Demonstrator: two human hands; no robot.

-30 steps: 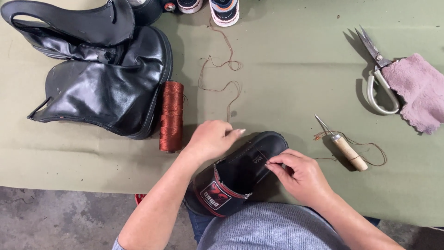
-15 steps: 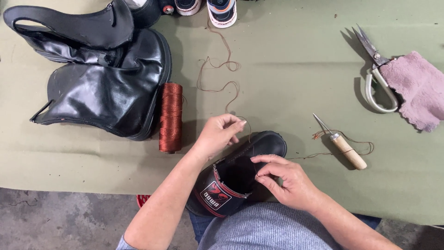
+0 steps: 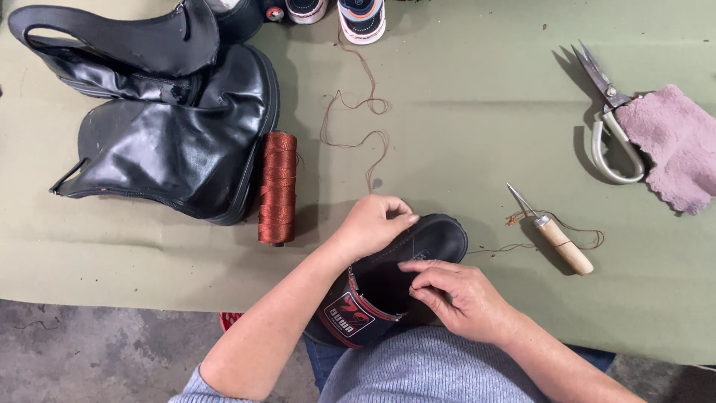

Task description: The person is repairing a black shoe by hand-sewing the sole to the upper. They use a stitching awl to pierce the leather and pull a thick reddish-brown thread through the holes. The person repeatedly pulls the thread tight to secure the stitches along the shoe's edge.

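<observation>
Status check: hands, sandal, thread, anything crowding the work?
Left hand pinching brown thread at black sandal. Right hand fingertips on sandal's edge. Awl and thread spool lie apart, not obstructing.

A black slipper [image 3: 418, 257] with a red-edged strap lies at the near edge of the green mat, sole up. Thin brown thread [image 3: 358, 130] trails from it in loose loops.

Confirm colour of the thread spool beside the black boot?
Rust-brown, coppery; the thread spool shows clearly in the head view, lying against the black boot.
</observation>
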